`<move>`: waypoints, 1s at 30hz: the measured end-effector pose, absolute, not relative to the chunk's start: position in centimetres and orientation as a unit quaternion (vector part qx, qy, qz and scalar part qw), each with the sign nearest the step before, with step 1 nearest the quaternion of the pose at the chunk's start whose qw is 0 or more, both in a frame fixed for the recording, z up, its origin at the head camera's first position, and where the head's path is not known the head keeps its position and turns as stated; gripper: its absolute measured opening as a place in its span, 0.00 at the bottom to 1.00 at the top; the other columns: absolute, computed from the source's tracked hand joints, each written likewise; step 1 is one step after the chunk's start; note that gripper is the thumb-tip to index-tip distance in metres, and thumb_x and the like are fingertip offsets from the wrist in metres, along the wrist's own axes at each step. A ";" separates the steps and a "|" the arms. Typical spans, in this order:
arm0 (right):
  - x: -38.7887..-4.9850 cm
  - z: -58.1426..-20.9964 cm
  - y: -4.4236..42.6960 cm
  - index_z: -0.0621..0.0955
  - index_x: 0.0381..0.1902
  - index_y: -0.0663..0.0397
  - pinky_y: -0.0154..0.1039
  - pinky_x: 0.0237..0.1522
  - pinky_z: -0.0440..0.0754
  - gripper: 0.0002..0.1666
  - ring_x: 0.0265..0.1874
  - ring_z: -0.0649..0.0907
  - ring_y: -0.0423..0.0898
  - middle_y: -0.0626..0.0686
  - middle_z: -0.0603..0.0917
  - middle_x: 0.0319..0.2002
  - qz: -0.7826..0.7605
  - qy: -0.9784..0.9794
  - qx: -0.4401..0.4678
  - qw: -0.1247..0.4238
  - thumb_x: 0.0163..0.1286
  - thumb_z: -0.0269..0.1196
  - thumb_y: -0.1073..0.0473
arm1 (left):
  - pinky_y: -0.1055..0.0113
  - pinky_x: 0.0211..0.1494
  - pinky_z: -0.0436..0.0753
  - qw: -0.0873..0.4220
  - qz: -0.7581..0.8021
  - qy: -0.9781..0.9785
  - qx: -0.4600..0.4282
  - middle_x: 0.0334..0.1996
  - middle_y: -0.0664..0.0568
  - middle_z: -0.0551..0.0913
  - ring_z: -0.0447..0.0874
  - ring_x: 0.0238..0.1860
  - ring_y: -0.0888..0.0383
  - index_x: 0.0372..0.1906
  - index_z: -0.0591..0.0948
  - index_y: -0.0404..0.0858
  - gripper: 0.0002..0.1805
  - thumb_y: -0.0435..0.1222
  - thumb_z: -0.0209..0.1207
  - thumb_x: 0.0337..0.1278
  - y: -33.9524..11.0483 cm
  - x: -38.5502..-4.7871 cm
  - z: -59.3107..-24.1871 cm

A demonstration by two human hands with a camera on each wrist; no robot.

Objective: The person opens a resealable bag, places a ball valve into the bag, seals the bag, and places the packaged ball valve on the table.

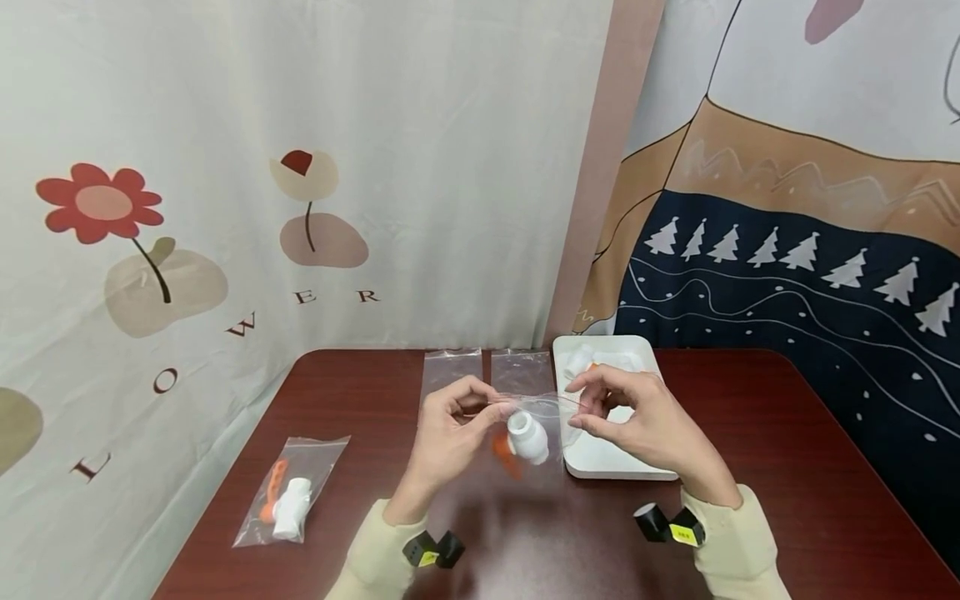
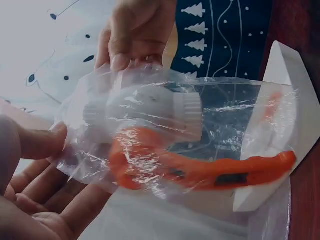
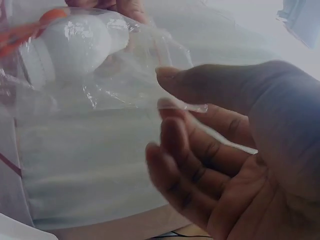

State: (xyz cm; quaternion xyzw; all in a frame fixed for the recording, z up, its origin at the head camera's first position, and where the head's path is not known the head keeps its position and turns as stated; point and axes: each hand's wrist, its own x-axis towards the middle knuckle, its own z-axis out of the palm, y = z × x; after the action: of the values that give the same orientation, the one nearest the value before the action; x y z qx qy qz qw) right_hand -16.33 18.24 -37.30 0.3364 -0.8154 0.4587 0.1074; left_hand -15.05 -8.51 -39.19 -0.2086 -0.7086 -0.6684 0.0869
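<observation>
Presently the left hand pinches a bag holding a valve. At its three o'clock, the right hand gapes.

Head view looks forward and down; close wrist views share one bag, apparently from opposite sides.

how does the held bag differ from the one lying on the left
The held bag is raised above the table, while the loose bag lies on it. The left hand pinches the held bag; nothing grips the loose bag. Both hold a white fitting with an orange handle.
</observation>
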 end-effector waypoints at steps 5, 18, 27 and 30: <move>-16.1 -37.6 17.3 0.84 0.52 0.40 0.34 0.36 0.86 0.22 0.33 0.82 0.38 0.41 0.85 0.36 0.454 -0.820 0.333 0.104 0.61 0.77 0.58 | 0.69 0.36 0.88 0.076 -0.656 -0.730 -0.176 0.34 0.41 0.92 0.91 0.31 0.59 0.33 0.86 0.35 0.06 0.33 0.72 0.57 -8.0 -14.6 -39.0; -15.6 -38.6 14.2 0.87 0.42 0.36 0.35 0.45 0.84 0.10 0.39 0.82 0.37 0.36 0.86 0.37 0.463 -0.797 0.369 0.120 0.66 0.73 0.58 | 0.64 0.37 0.90 0.064 -0.646 -0.725 -0.229 0.34 0.43 0.92 0.92 0.34 0.58 0.33 0.88 0.35 0.05 0.33 0.72 0.57 -7.5 -14.4 -39.3; -15.6 -38.7 13.7 0.86 0.37 0.37 0.32 0.41 0.82 0.10 0.36 0.80 0.36 0.37 0.85 0.33 0.472 -0.787 0.374 0.135 0.66 0.72 0.62 | 0.64 0.31 0.87 0.066 -0.648 -0.724 -0.227 0.30 0.46 0.92 0.91 0.29 0.48 0.33 0.91 0.39 0.04 0.36 0.73 0.57 -7.8 -14.4 -39.5; -15.6 -38.8 13.6 0.86 0.36 0.37 0.32 0.40 0.82 0.12 0.35 0.80 0.35 0.37 0.84 0.33 0.470 -0.785 0.377 0.144 0.65 0.72 0.64 | 0.59 0.34 0.89 0.057 -0.653 -0.721 -0.226 0.30 0.47 0.92 0.91 0.30 0.50 0.33 0.91 0.40 0.04 0.37 0.73 0.56 -7.8 -14.3 -39.4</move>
State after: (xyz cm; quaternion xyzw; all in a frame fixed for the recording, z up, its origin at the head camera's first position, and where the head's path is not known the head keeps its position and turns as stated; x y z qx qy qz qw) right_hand -15.57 13.64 -38.75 0.3772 -0.7847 0.4704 0.1439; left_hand -14.34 -7.83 -39.41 -0.2258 -0.7205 -0.6531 0.0572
